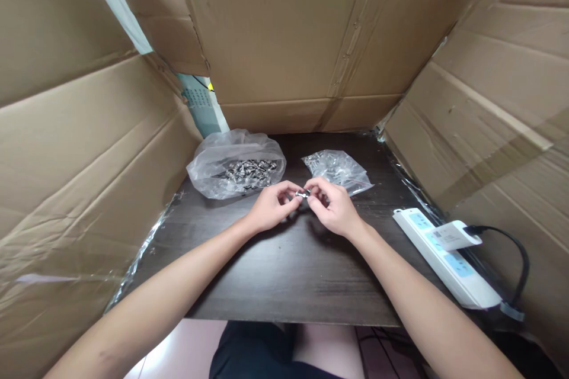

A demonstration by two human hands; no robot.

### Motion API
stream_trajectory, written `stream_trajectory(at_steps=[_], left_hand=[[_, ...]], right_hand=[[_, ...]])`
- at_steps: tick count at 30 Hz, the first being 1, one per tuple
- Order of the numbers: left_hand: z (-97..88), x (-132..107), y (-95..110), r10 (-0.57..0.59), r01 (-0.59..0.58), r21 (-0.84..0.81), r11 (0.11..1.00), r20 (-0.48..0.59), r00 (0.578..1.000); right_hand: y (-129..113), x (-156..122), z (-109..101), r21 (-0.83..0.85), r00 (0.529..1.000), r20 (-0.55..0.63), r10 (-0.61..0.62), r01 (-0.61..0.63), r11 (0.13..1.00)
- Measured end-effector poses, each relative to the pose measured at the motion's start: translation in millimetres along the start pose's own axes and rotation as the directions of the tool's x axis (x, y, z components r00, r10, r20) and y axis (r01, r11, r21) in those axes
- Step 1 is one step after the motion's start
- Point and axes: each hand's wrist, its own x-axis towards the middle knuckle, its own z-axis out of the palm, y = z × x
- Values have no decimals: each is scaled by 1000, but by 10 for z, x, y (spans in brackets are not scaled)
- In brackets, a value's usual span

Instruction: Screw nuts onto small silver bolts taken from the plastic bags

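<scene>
Between my two hands is a small shiny metal piece (303, 193), too small to name exactly. My left hand (274, 206) pinches it from the left with thumb and fingertips. From the right, my right hand (332, 206) pinches its other side, where a darker bit shows. Both hands hover over the dark tabletop. Behind my left hand sits an open clear plastic bag (213, 172) with many small metal parts (253, 172) inside. Just beyond my right hand lies a smaller flat clear bag (340, 166), also with small metal parts.
A white power strip (448, 260) with a plugged-in white adapter (453, 235) and black cable (527, 254) lies along the right edge of the dark table (284, 281). Cardboard walls (288, 29) enclose the back and both sides.
</scene>
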Motion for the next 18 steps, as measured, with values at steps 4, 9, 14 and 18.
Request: stream_trajectory(at_steps=[4,9,14,18], left_hand=[[-8,9,20,-47,47,-97,994,5,999],[-29,27,32,-108,104,-180,978,-16,994],[-35,42,30,-100,87,-241,967,-44,994],[-34,44,18,-90,77,-244,967,-42,995]], right_hand=[[6,-8,-1,-1,999,7,-44,44,999],[35,-1,-1,-97,1000,5,6,-6,995],[25,-4,-14,-94,1000,-6,14,-14,995],[3,-7,-32,-4,997,-74,-17,17,1000]])
